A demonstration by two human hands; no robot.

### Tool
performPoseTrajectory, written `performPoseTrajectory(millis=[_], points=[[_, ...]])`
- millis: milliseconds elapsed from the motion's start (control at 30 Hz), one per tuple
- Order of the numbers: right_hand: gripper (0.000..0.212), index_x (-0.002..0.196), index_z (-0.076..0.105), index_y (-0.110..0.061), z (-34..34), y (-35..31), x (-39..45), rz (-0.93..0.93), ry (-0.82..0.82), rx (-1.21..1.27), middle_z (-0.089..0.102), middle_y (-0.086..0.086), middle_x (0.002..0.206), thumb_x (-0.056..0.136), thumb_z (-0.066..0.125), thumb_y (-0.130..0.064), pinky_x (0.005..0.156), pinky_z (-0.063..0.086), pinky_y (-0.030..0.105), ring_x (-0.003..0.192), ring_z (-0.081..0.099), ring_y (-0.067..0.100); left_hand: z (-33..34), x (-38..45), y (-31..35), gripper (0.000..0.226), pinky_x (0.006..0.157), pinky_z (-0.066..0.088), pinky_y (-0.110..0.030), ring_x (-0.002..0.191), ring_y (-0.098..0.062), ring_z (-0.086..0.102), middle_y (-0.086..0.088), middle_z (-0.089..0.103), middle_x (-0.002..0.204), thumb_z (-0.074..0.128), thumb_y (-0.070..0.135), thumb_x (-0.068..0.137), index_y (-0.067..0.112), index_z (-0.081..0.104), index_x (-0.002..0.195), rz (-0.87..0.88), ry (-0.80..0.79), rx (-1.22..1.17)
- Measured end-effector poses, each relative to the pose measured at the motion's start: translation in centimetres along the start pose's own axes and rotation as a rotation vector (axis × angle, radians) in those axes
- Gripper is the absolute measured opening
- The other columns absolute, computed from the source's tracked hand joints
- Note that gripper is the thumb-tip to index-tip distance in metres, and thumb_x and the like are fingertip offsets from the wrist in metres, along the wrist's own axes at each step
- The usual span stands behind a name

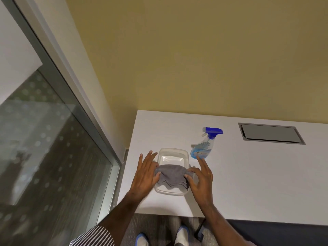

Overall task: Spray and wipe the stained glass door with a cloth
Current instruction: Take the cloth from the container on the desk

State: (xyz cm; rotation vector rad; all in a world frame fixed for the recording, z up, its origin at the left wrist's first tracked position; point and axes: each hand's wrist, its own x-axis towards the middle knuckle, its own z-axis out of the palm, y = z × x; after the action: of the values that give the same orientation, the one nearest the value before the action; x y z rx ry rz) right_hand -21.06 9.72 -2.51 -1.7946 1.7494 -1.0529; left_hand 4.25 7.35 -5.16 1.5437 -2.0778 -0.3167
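Note:
A grey folded cloth (171,175) lies across a clear plastic tub (174,153) on the white table (248,174). My left hand (145,174) pinches the cloth's left end and my right hand (200,180) pinches its right end, the other fingers spread. A spray bottle (204,148) with blue liquid and a blue trigger head stands just behind the tub's right corner, apart from both hands. The glass door (44,148) with a dotted frosted pattern and a grey metal frame fills the left side.
A grey recessed cable flap (270,133) sits in the table at the back right. A yellow wall (195,59) rises behind the table. Below the table edge are carpet, my shoes (181,237) and a dark table leg (200,229).

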Motion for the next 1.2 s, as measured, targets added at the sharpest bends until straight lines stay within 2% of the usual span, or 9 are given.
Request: performPoseTrajectory(millis=[200,267,367,467,600,733,900,1033,1200], points=[[0.015,0.11,0.073,-0.035,-2.2,-4.8,0.2,-0.074,0.019,0.133,0.058,-0.021,0.146,0.095,0.072,-0.032,0.117,0.037,0.04,0.147,0.043,0.01,-4.3,-0.9,1.2,0.016,0.129,0.014,-0.036,0.156,-0.012,0.02,0.007,0.039,0.159,0.062,0.023,0.098,0.017,0.061,0.113,-0.016,0.123,-0.239],[0.034,0.118,0.07,-0.04,-2.8,-6.6,0.3,-0.079,0.036,0.189,0.059,-0.036,0.137,0.092,0.076,-0.02,0.116,0.04,0.031,0.141,0.049,0.005,-6.4,-1.3,2.3,0.011,0.128,0.017,-0.029,0.154,-0.009,0.024,0.007,0.044,0.156,0.064,0.02,0.098,0.016,0.062,0.108,-0.009,0.171,-0.268],[0.033,0.121,0.072,-0.031,-3.3,-8.8,0.7,-0.137,0.036,0.254,0.066,-0.026,0.132,0.091,0.073,-0.017,0.12,0.039,0.032,0.134,0.058,0.005,-9.3,-2.4,4.2,0.019,0.118,0.027,-0.013,0.152,-0.002,0.028,0.011,0.046,0.155,0.062,0.031,0.098,0.018,0.064,0.113,-0.12,0.211,-0.349],[0.026,0.117,0.077,-0.018,-3.6,-10.6,1.3,-0.156,0.007,0.348,0.073,-0.009,0.127,0.091,0.073,-0.013,0.123,0.036,0.037,0.13,0.062,0.012,-11.3,-3.5,5.7,0.023,0.112,0.039,-0.02,0.147,-0.004,0.039,0.012,0.052,0.152,0.068,0.024,0.095,0.021,0.063,0.117,-0.187,0.28,-0.374],[0.027,0.117,0.078,-0.016,-4.2,-13.0,1.4,-0.187,-0.051,0.479,0.075,-0.01,0.124,0.092,0.072,-0.006,0.121,0.037,0.025,0.129,0.063,0.011,-13.7,-5.5,8.2,0.037,0.107,0.053,-0.031,0.132,-0.006,0.058,0.009,0.065,0.138,0.074,0.014,0.09,0.033,0.064,0.12,-0.3,0.433,-0.492],[0.027,0.116,0.078,-0.015,-4.6,-15.0,1.2,-0.205,-0.16,0.567,0.073,-0.019,0.122,0.092,0.071,-0.004,0.116,0.038,0.017,0.133,0.058,0.003,-15.5,-7.9,11.3,0.032,0.102,0.055,-0.029,0.119,-0.01,0.068,0.003,0.073,0.123,0.075,0.002,0.086,0.014,0.071,0.115,-0.361,0.638,-0.509],[0.025,0.111,0.079,-0.007,-4.4,-18.5,0.0,-0.292,-0.266,0.688,0.077,-0.01,0.117,0.089,0.073,0.003,0.114,0.04,0.015,0.129,0.061,0.005,-17.8,-11.6,14.1,0.028,0.1,0.055,-0.026,0.112,-0.015,0.072,0.001,0.077,0.116,0.074,0.004,0.086,0.008,0.072,0.113,-0.435,0.883,-0.499],[0.028,0.11,0.079,-0.017,-3.9,-21.7,-2.0,-0.358,-0.398,0.761,0.074,-0.029,0.114,0.089,0.074,0.001,0.117,0.04,0.022,0.121,0.06,-0.012,-19.9,-15.0,16.1,0.031,0.102,0.054,-0.03,0.112,-0.019,0.072,-0.002,0.077,0.116,0.071,-0.007,0.086,0.01,0.072,0.113,-0.469,1.054,-0.44],[0.03,0.111,0.078,-0.015,-2.9,-25.5,-5.4,-0.462,-0.561,0.878,0.076,-0.024,0.114,0.089,0.073,0.004,0.121,0.039,0.037,0.117,0.068,-0.001,-22.6,-20.3,18.2,0.035,0.103,0.054,-0.034,0.112,-0.023,0.072,-0.006,0.076,0.116,0.069,-0.012,0.086,0.013,0.072,0.112,-0.505,1.247,-0.334]])
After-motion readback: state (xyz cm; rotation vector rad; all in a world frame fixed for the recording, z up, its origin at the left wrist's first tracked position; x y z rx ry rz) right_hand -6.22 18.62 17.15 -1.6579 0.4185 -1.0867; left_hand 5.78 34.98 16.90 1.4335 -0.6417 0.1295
